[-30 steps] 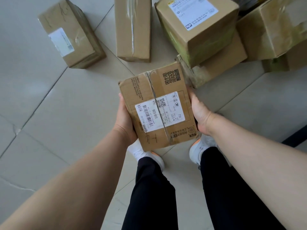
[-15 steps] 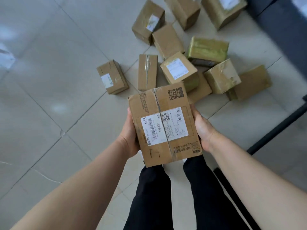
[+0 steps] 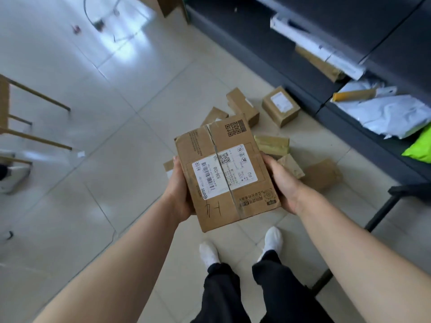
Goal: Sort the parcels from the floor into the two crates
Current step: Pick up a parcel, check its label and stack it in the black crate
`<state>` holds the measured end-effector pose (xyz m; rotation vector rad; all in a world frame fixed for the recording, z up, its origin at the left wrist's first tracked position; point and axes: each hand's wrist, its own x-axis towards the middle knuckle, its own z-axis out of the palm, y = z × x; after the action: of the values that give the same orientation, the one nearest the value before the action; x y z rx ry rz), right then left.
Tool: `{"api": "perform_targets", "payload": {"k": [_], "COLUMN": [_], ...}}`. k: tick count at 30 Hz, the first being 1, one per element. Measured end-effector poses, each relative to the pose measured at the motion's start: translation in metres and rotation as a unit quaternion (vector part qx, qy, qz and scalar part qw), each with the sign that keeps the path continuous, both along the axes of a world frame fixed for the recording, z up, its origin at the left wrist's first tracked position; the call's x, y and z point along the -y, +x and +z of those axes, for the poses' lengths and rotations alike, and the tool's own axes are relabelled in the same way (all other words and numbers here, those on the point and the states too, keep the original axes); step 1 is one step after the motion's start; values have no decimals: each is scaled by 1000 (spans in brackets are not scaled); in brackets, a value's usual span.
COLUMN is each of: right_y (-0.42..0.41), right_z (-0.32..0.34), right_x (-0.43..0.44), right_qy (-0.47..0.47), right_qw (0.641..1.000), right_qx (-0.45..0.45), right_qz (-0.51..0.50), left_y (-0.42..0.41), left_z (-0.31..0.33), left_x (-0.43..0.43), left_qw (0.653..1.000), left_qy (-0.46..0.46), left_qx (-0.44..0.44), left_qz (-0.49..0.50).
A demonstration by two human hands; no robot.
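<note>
A flat brown cardboard parcel (image 3: 224, 173) with a white shipping label and a taped seam is held level in front of me, well above the floor. My left hand (image 3: 179, 194) grips its left edge and my right hand (image 3: 283, 185) grips its right edge, fingers hidden under the box. Several more brown parcels (image 3: 279, 106) lie on the tiled floor beyond and to the right of it. A dark crate (image 3: 349, 127) at the right holds white and green soft mail bags; a second dark crate (image 3: 310, 26) behind it holds flat packets.
My white shoes (image 3: 272, 238) stand on the beige tiles below the parcel. A wooden chair frame (image 3: 35, 138) is at the left edge. A black frame leg (image 3: 382, 213) runs under the crates at the right. Small debris and a cable lie far left.
The view has risen and swung right while both hands kept hold of the parcel. The floor parcels now look smaller and farther, and the dark crates have come into view at the right.
</note>
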<state>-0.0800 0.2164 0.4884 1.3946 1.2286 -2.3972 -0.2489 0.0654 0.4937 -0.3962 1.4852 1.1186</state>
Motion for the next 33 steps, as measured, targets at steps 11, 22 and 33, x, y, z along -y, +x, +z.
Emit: {"api": "perform_targets", "payload": {"k": [11, 22, 33], "right_y": [22, 88, 189], "right_z": [104, 160, 230], "right_x": [-12, 74, 165], "right_qy": [50, 82, 155], "right_qw": [991, 922, 828], "right_qx": [-59, -75, -43], "right_qz": [-109, -371, -537], "left_y": [12, 49, 164], "left_z": [98, 160, 239], "left_x": [-55, -48, -29], "left_qw": [987, 933, 867], "left_qy": [108, 153, 201], "left_qx": [-48, -40, -42], "left_qz": [-108, -323, -455]}}
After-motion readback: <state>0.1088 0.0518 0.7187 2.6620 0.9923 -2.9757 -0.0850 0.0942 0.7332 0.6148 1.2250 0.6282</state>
